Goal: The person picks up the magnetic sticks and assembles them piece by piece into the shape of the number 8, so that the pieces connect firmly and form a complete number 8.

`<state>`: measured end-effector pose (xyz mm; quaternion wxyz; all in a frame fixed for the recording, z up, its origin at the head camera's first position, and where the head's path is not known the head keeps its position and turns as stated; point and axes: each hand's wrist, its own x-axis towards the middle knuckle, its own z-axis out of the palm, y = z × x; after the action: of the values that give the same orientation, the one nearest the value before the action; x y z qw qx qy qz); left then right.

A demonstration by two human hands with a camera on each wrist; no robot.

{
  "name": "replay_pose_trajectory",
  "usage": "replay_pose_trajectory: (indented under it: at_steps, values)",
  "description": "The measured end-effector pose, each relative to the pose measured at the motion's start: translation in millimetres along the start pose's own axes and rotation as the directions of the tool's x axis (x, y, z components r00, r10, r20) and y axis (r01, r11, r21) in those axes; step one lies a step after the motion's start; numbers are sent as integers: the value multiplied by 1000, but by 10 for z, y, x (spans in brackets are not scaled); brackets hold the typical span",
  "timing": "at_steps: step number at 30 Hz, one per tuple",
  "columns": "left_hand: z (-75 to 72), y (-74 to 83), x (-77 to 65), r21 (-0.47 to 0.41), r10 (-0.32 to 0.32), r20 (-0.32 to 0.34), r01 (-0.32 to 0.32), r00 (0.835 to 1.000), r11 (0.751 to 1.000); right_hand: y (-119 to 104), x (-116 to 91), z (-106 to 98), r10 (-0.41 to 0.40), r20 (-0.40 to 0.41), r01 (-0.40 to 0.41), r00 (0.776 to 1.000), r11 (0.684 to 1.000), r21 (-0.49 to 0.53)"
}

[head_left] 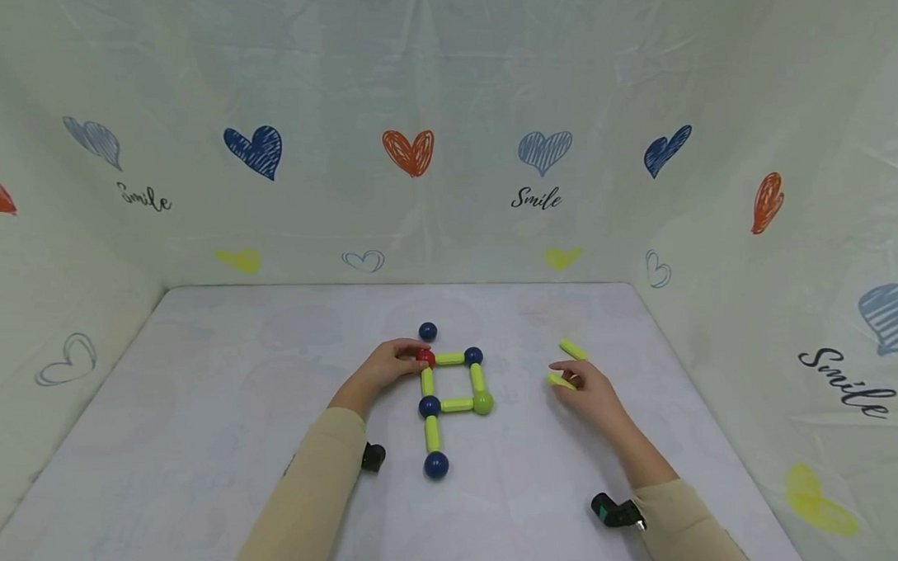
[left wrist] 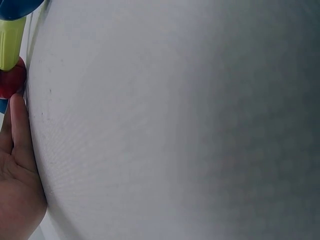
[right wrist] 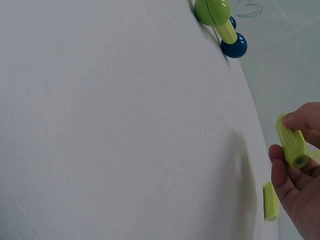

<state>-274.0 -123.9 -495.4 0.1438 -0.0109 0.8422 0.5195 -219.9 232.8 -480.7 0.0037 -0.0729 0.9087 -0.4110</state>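
Observation:
A flat figure of yellow-green magnetic rods (head_left: 457, 405) and balls lies on the table: a square with one rod and a dark blue ball (head_left: 436, 465) extending toward me. At its far left corner my left hand (head_left: 387, 363) holds the red ball (head_left: 425, 359) between thumb and fingers. The other corners are two dark blue balls (head_left: 473, 356) and a green ball (head_left: 483, 402). To the right, my right hand (head_left: 590, 398) pinches a loose yellow-green rod (right wrist: 291, 142), raised off the table; a round metallic spot shows on its end.
One loose dark blue ball (head_left: 428, 331) lies just beyond the red corner. Another yellow-green rod (head_left: 573, 350) rests on the table past my right hand. The white table (head_left: 201, 405) meets a heart-printed cloth (head_left: 457, 82) at the back and sides.

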Motion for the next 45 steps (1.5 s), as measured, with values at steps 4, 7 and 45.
replay_pose_trajectory:
  at_steps: [4,7,45]
  values:
    - [4,-4,-3,-6,2,-1,-2,1000,1000,-82,-37,74,-24,40,23,999,1000,12]
    - [6,-3,1,-8,0,-4,0,1000,1000,-148,-67,139,-39,61,37,997,999,24]
    - [11,-25,27,21,-5,-13,5,1000,1000,-603,-436,783,-226,371,168,901,969,181]
